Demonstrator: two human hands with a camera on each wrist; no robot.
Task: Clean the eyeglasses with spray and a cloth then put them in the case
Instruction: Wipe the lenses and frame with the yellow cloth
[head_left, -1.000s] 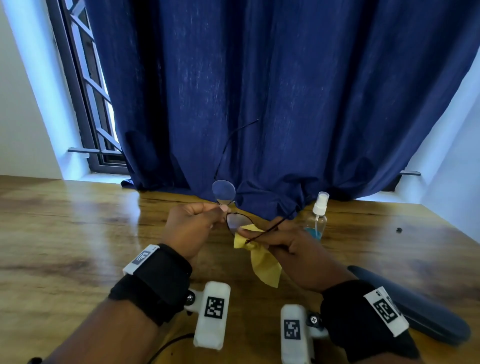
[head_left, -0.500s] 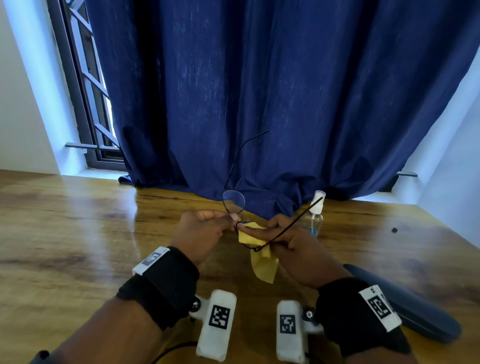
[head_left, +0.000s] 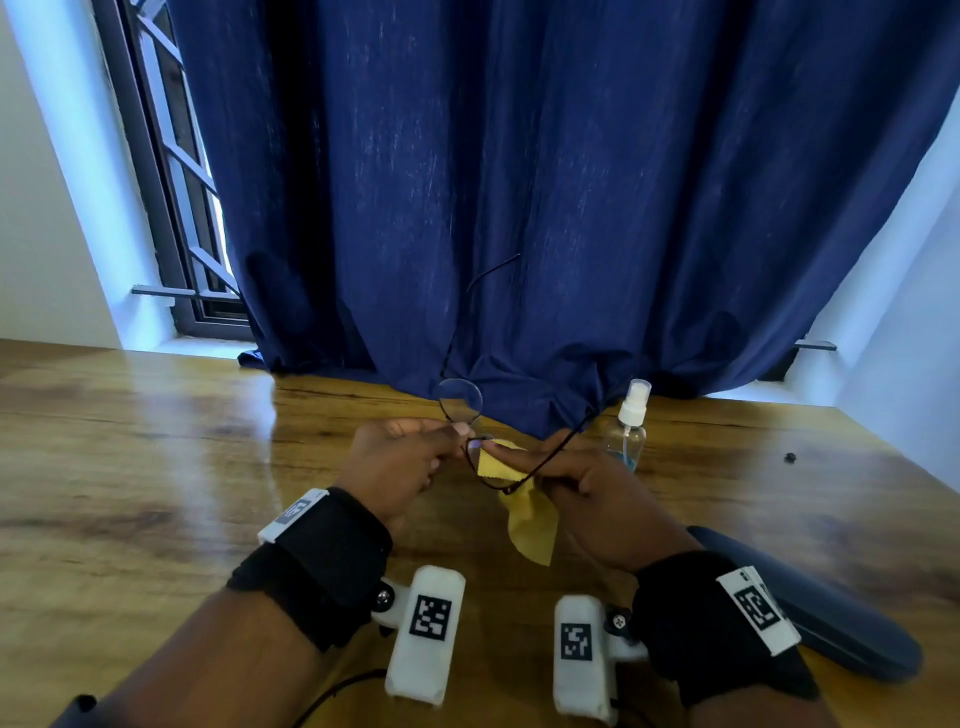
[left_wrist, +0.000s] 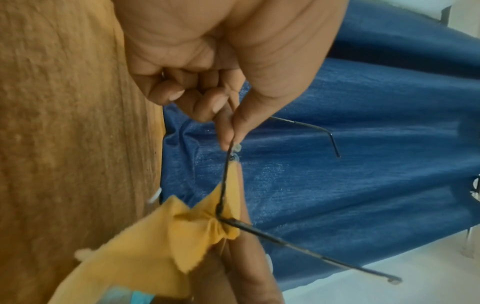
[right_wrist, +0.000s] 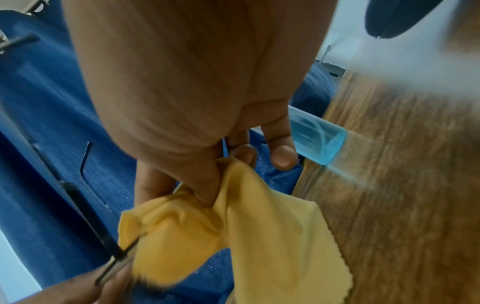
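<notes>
Thin black-framed eyeglasses (head_left: 460, 402) are held above the wooden table (head_left: 130, 467), temples unfolded. My left hand (head_left: 400, 457) pinches the frame by the bridge (left_wrist: 231, 144) between thumb and forefinger. My right hand (head_left: 576, 473) holds a yellow cloth (head_left: 530, 519) pinched around the near lens (left_wrist: 226, 197), with thumb and forefinger pressing the cloth (right_wrist: 233, 226) on both sides. The far lens stands bare above my left thumb. A small clear spray bottle (head_left: 626, 434) with blue liquid stands just right of my right hand. The dark blue case (head_left: 810, 608) lies shut at the near right.
A dark blue curtain (head_left: 519, 182) hangs to the tabletop right behind the glasses. A window (head_left: 171, 208) is at the back left. A small dark speck (head_left: 790, 457) lies on the table at the right. White walls flank both sides.
The glasses and both hands have shifted a little; the right hand has slid the cloth across the near lens, and the near temple has swung up and to the right.
</notes>
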